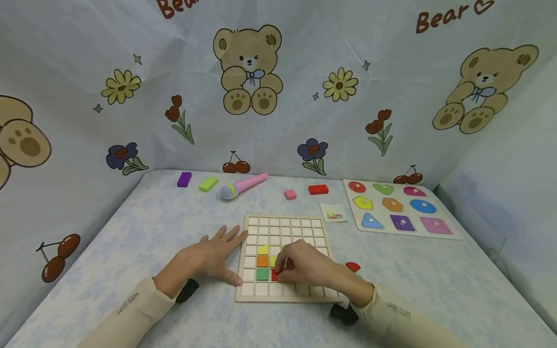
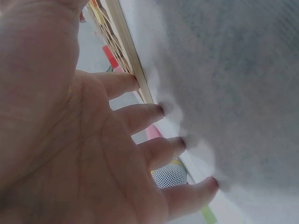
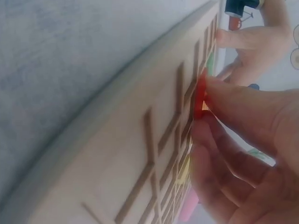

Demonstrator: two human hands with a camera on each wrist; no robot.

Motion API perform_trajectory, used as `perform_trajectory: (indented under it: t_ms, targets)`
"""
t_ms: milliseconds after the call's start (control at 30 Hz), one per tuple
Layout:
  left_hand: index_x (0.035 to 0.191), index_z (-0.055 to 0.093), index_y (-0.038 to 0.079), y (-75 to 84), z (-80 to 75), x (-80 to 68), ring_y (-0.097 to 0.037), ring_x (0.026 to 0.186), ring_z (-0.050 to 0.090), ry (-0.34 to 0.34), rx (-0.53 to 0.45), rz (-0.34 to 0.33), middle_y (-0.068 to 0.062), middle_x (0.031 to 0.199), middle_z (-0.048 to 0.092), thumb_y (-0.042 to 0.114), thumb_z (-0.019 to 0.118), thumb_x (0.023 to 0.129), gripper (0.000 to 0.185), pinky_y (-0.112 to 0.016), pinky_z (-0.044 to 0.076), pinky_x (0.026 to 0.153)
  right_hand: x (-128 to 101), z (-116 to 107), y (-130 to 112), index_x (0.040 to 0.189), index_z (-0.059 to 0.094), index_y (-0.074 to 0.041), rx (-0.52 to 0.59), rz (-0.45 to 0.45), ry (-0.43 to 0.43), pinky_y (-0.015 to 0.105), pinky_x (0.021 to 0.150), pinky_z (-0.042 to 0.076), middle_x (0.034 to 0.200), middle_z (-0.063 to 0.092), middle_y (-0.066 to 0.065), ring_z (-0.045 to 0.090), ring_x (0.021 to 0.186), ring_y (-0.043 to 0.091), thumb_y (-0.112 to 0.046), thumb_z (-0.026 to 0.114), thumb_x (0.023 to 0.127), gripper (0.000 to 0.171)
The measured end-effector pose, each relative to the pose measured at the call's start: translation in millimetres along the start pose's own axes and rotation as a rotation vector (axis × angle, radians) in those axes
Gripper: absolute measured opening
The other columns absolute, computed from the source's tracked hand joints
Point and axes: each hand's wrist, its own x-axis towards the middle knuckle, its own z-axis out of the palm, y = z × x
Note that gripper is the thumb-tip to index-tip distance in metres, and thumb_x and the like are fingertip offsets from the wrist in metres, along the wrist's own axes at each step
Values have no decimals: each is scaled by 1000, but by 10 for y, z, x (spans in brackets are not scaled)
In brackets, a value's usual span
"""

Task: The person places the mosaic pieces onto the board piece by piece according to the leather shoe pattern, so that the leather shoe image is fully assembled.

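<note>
A wooden grid board point(image 1: 287, 299) lies on the table. My left hand point(image 1: 213, 256) is spread out flat at its left edge, with the thumb and a fingertip against the frame point(image 2: 133, 53). My right hand point(image 1: 306, 263) reaches over the board and pinches a red tile point(image 3: 200, 95) between thumb and fingers. That tile sits low in a square right beside a green tile point(image 1: 262, 274). Above the green one lie an orange tile point(image 1: 262, 261) and a yellow piece point(image 1: 263, 250). A yellow-green tile point(image 1: 272, 261) is partly hidden by the right hand.
Behind the board lie a toy microphone point(image 1: 243, 185), purple point(image 1: 184, 179), lime point(image 1: 208, 184), pink point(image 1: 290, 195) and red blocks point(image 1: 318, 189). A small pattern card point(image 1: 333, 213) and a shape puzzle point(image 1: 409, 235) are at right. A red piece point(image 1: 353, 266) lies beside the right wrist.
</note>
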Motion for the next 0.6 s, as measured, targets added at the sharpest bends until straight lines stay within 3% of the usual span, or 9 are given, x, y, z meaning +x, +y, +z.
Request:
perform_trajectory:
  t_ms: [267,400,600]
  targets:
    - [162,17,18,7,-19,8,-42,155,3,-9,14,-11,-11,169,8,63,81,71,121,-74,13,115,14,11,-15,85,76,-14,-69,-51,12,15,65,49,82,69,-8,56,70,-1,-12,81,85,5]
    - [162,17,18,7,-19,13,-42,155,3,-8,8,-7,-11,169,8,62,81,70,120,-74,12,114,-58,-35,-17,89,78,-16,-117,-8,2,17,67,48,87,68,-10,56,73,1,-15,79,87,3]
    - [162,17,17,10,-11,5,-43,155,3,-3,3,7,-12,169,8,61,82,71,121,-75,13,114,-395,-217,170,96,77,-20,-69,86,-4,22,72,52,93,69,-13,58,79,0,-20,76,90,6]
